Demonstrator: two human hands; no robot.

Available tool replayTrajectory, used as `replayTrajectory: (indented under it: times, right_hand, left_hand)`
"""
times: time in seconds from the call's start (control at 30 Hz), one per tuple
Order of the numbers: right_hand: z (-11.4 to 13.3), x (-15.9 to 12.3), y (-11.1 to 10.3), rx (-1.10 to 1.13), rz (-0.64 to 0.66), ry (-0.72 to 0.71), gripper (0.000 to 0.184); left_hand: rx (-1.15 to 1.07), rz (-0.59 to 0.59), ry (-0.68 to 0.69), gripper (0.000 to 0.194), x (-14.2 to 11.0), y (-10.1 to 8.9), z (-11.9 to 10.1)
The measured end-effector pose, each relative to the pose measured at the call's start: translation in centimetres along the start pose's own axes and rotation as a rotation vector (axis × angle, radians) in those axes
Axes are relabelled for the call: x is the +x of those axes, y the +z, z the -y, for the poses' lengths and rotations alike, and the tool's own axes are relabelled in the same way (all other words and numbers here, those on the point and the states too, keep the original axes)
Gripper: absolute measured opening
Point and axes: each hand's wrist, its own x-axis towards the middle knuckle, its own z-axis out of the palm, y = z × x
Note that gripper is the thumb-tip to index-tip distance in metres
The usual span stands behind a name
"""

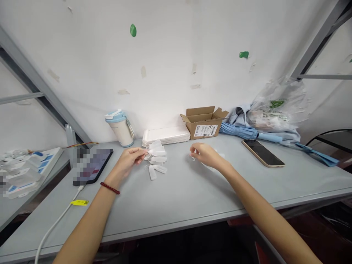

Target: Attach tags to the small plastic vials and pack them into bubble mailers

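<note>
Left hand pinched on the tags heaped on the table, right hand curled off to the side, its grip too hidden to call, and one tug could scatter the heap if those loops snag!

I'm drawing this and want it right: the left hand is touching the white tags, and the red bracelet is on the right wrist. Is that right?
Not quite: the head view shows the red bracelet on the left wrist, not the right. The left hand is touching the white tags, just as you said.
</note>
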Motion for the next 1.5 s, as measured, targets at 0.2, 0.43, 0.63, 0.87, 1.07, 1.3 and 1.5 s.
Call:
replayTrajectory:
  times: [0.2, 0.43, 0.63, 0.87, 1.07, 1.3, 1.5]
  right_hand:
    - [-1.1, -0.1, -1.1, -0.191, 0.075, 0.089, 0.006]
    - [-2.1, -0.4, -1.7, -0.165, 0.132, 0.127, 0.012]
    - [-3.1, -0.3, -1.6, -0.132, 0.157, 0.137, 0.014]
    - [-2.5, -0.2, -1.3, -0.156, 0.188, 0.112, 0.010]
    - [-2.1, 0.1, -0.4, -0.198, 0.182, 0.023, 0.015]
    - [-1.9, 0.1, -0.5, -0.081, 0.074, 0.056, 0.012]
    - [-1.0, 0.2, -0.2, 0.224, -0.077, 0.016, 0.008]
  left_hand:
    - [0.180, -0.005, -0.092, 0.034, 0.3, 0.4, 0.9]
    - [0.216, -0.106, -0.158, 0.039, 0.5, 0.6, 1.1]
    - [0.126, -0.232, -0.150, 0.036, 0.4, 0.6, 0.8]
    - [0.111, -0.250, -0.023, 0.038, 0.4, 0.6, 1.2]
    - [0.114, -0.238, -0.006, 0.036, 0.4, 1.2, 1.3]
    - [0.094, -0.229, 0.005, 0.036, 0.4, 1.5, 1.3]
    - [0.043, -0.115, 0.017, 0.037, -0.2, 2.1, 0.4]
